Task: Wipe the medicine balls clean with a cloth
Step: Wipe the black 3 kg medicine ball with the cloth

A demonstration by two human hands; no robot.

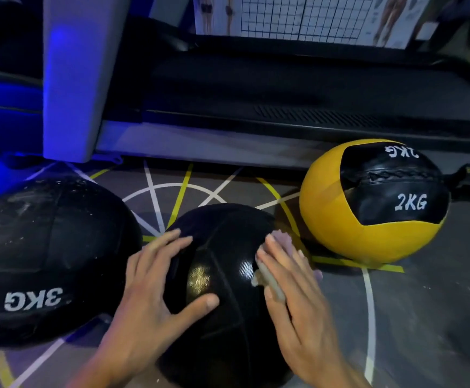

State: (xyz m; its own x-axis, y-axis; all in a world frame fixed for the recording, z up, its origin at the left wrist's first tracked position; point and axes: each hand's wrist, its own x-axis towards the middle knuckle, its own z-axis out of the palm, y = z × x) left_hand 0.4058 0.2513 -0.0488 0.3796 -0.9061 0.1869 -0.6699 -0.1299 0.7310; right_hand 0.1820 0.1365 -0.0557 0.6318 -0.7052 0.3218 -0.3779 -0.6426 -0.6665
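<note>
Cloth (280,257) lies flat under the right hand (292,287), whose straight fingers press it to the right flank of the middle black ball (222,289) on the floor (412,317). The left hand (155,284), fingers spread, steadies the ball's opposite side. Unwiped surface likely lies leftward, across the top between the hands.

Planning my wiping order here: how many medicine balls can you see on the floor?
3. A black 3KG ball sits at the left, a black ball in the middle lies under both hands, and a yellow and black 2KG ball sits at the right. Others may lie outside the view.
</note>
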